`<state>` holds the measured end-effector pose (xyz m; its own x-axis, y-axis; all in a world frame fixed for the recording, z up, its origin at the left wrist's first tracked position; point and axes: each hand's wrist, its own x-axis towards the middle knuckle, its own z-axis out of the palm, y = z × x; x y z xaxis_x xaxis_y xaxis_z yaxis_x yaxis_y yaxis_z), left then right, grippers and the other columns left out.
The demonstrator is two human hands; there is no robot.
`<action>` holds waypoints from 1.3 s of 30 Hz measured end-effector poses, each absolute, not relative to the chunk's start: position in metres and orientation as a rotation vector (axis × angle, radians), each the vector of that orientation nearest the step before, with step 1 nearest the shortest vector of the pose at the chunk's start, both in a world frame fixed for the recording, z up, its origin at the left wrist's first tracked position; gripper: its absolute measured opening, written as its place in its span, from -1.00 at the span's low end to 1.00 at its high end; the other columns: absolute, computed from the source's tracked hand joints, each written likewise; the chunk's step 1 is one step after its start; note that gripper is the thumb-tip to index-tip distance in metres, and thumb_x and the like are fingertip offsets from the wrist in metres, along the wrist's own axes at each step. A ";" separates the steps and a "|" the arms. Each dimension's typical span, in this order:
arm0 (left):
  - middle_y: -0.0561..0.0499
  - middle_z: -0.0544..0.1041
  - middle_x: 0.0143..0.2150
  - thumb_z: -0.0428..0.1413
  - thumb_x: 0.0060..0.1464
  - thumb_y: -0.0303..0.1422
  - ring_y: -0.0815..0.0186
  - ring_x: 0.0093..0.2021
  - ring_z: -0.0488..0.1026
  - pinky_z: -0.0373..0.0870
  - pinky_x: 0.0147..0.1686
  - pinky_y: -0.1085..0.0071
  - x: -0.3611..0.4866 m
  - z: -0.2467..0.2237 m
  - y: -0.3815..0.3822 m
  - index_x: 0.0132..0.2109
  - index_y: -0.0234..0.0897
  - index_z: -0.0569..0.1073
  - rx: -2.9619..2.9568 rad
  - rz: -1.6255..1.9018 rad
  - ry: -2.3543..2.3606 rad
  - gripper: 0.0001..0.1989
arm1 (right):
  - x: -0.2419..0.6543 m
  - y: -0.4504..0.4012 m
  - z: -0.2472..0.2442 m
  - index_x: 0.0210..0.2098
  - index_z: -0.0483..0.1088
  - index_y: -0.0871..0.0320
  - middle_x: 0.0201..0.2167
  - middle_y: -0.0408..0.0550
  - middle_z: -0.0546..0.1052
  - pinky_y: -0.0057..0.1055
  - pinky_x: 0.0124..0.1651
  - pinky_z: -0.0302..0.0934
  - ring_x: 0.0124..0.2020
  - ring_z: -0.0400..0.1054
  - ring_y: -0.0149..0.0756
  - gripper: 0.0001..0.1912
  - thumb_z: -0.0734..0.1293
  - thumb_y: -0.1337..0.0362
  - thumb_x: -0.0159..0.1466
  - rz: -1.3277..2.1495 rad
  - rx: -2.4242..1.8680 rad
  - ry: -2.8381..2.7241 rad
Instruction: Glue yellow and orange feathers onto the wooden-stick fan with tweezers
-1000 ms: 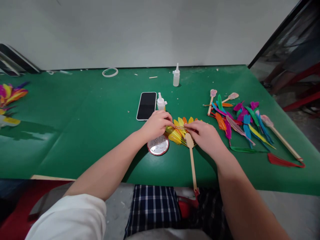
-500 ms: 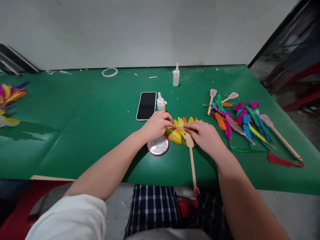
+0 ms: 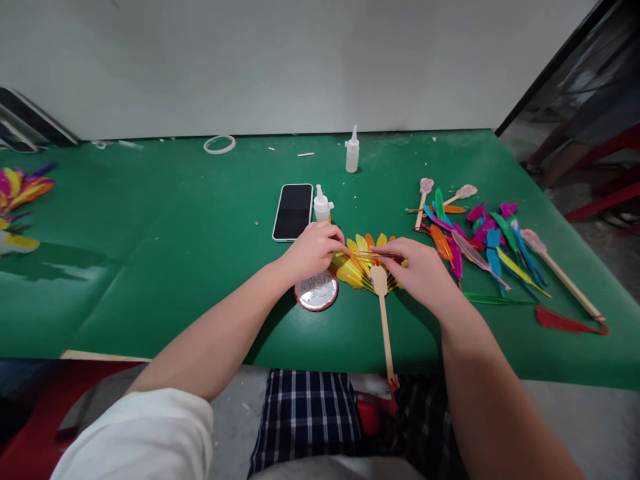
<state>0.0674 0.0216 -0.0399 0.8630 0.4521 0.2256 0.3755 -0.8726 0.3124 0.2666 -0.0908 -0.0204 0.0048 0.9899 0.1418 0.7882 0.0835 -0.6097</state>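
Yellow and orange feathers [image 3: 353, 272] fan out on the green table around the head of a wooden stick [image 3: 384, 320]. My right hand [image 3: 417, 267] is closed on thin metal tweezers [image 3: 373, 254], whose tips point left over the feathers. My left hand [image 3: 316, 250] is closed at the left side of the fan, fingertips by the tweezers' tips; what it pinches is too small to make out. Just below my left hand lies a round silvery disc [image 3: 317, 291] with a red rim. A white glue bottle [image 3: 323, 205] stands behind that hand.
A phone [image 3: 293, 212] lies left of the bottle. Farther back are another bottle [image 3: 352, 152] and a white ring [image 3: 219, 145]. Loose coloured feathers [image 3: 493, 247], wooden handles [image 3: 565, 277] and a red tassel [image 3: 565, 320] are at right. More feathers [image 3: 25, 190] lie far left.
My right hand has moved slightly right with the tweezers, uncovering more of the fan's right side. My left hand has hardly moved.
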 end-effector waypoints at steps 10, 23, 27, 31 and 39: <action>-0.01 0.49 -0.25 -0.08 -0.12 -0.66 0.26 -0.20 0.34 0.24 -0.18 0.26 0.067 -0.043 0.024 -0.24 -0.17 0.56 2.784 0.482 0.628 -0.57 | 0.261 -0.095 -0.006 -0.19 0.50 0.09 -0.26 -0.09 0.56 -0.42 -0.31 0.31 -0.33 0.42 -0.36 -0.79 0.30 0.27 0.19 0.973 -1.403 -1.309; 0.04 0.40 -0.40 -0.05 -0.05 -0.57 0.36 -0.34 0.34 0.28 -0.27 0.40 0.060 -0.033 0.025 -0.29 -0.28 0.35 2.178 1.438 1.263 -0.82 | 0.265 -0.092 -0.008 -0.18 0.48 0.06 -0.52 -0.22 0.40 -0.57 -0.66 0.06 -0.68 0.19 -0.58 -0.79 0.32 0.24 0.19 1.015 -1.136 -0.956; -0.10 0.42 -0.07 0.06 0.02 -0.39 0.25 -0.05 0.37 0.26 -0.01 0.26 0.060 -0.037 0.032 0.12 -0.27 0.16 2.075 1.489 1.262 -0.51 | 0.265 -0.090 -0.009 -0.20 0.48 0.09 -0.65 -0.25 0.36 -0.60 -0.67 0.03 -0.70 0.16 -0.57 -0.80 0.30 0.21 0.22 0.991 -1.134 -0.906; -0.22 0.37 0.10 0.14 -0.03 -0.18 0.10 0.13 0.28 0.14 0.13 0.12 0.064 -0.043 0.036 0.28 -0.27 -0.04 2.145 1.239 1.267 -0.19 | 0.263 -0.089 -0.010 -0.22 0.47 0.11 -0.73 -0.30 0.27 -0.61 -0.69 0.00 -0.73 0.12 -0.56 -0.81 0.31 0.20 0.21 0.996 -1.111 -0.856; -0.31 0.42 0.04 0.21 -0.12 -0.29 0.04 0.07 0.34 0.24 0.03 0.09 0.074 -0.058 0.048 0.34 -0.37 -0.22 2.154 1.048 1.220 0.01 | 0.261 -0.089 -0.011 -0.23 0.48 0.12 -0.72 -0.29 0.31 -0.63 -0.68 0.01 -0.73 0.12 -0.58 -0.79 0.31 0.17 0.19 1.009 -1.179 -0.860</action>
